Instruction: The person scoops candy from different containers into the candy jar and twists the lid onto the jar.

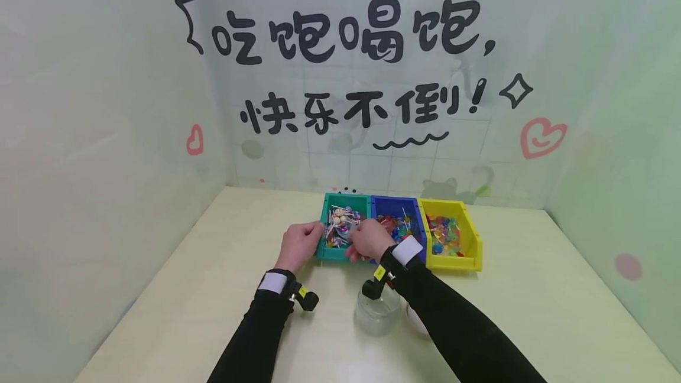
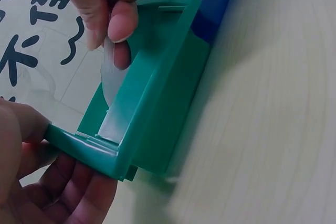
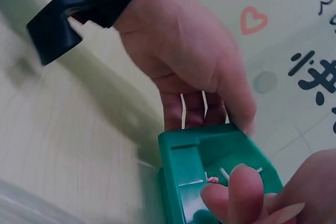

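Bins (image 1: 334, 254) (image 1: 395, 202) (image 1: 454, 263) 3, hands (image 1: 300, 246) (image 1: 373, 239) 2, scoop (image 2: 108, 77) seemingly 1

Free tbl (image 1: 542, 288) R of yellow bin (image 1: 473, 230); L fingers (image 2: 97, 195) in way, L side of green bin (image 2: 165, 121)

The pale beige table (image 1: 505, 306) has a smooth, low-sheen top with faint wood-like grain. Toward its far edge, the green rectangular bin (image 2: 168, 114), blue rectangular bin (image 2: 216, 3) and yellow rectangular bin (image 1: 452, 263) look like smooth moulded plastic, the green rim glossy. The thin translucent curved piece (image 2: 108, 77) looks like smooth plastic. Nearer the front edge, the clear round jar (image 1: 378, 318) is smooth, glass or plastic unclear. The long black sleeves (image 1: 463, 318) look like matt cloth.
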`<state>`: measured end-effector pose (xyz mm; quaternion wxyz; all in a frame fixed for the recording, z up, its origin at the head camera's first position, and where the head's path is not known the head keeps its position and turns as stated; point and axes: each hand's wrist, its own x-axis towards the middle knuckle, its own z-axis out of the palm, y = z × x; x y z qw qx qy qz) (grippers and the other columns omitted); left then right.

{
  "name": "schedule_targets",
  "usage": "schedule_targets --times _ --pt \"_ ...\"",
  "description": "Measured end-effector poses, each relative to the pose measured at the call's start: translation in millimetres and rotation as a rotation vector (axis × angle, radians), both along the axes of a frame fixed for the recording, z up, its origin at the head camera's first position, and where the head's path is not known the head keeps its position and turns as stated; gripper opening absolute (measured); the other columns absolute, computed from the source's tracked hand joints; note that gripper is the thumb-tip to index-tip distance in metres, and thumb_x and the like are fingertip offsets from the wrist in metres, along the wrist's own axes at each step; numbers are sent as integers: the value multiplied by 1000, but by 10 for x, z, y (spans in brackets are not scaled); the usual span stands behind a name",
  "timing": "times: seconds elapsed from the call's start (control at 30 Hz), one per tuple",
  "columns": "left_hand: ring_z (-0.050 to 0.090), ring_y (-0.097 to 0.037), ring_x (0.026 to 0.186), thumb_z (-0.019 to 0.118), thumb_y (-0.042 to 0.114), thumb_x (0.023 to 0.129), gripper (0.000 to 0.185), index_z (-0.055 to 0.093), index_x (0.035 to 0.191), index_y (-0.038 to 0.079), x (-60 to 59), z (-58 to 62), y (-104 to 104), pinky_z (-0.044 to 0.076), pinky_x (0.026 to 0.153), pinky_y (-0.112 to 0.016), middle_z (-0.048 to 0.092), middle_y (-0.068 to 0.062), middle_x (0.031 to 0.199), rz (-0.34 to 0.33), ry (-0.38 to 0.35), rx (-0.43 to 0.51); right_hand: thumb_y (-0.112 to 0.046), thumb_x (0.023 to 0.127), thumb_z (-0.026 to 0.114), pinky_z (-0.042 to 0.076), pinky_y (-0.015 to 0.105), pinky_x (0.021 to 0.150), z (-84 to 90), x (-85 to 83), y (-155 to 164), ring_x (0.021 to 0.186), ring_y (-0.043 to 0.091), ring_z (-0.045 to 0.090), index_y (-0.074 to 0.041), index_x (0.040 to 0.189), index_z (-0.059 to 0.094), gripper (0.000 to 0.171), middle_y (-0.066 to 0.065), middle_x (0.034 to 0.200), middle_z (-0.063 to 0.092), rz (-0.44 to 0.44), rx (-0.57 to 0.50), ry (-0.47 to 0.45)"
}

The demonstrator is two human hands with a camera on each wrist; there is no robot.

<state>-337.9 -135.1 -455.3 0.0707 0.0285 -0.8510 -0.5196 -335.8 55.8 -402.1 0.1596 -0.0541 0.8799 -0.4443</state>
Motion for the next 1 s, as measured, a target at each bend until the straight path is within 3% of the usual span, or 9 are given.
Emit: schedule_targets --times 0.17,0.37,0.53,0.87,1.0 --pt "51 -21 67 55 39 103 46 66 76 4 19 -13 18 35 56 -29 48 0 61 -11 -12 3 -24 110 45 43 21 46 -66 -9 33 53 11 63 6 121 66 38 7 76 75 -59 -116 -67" --pt "50 -23 68 55 39 103 46 58 66 12 26 -1 22 34 57 -30 40 0 59 8 -12 -1 -22 109 47 40 21 47 -31 68 110 56 13 61 4 119 68 35 8 80 75 -99 -163 -90" --pt "48 -23 67 55 37 103 47 52 62 14 33 -3 18 32 57 -30 39 0 59 18 -8 -2 -21 109 47 40 20 49 -31 149 207 58 13 60 6 120 67 35 8 82 75 -79 -224 -114" --pt "42 -21 63 55 38 103 49 48 62 14 60 32 40 29 56 -30 34 1 58 18 12 -9 -23 108 49 39 21 48 0 252 475 54 14 56 4 116 68 34 7 76 67 -86 -263 -63" --pt "43 -20 62 56 38 103 47 53 63 13 51 34 39 30 55 -29 36 2 57 21 14 -10 -25 108 49 38 23 48 16 300 529 54 13 55 3 115 67 34 5 75 63 -91 -282 -58"
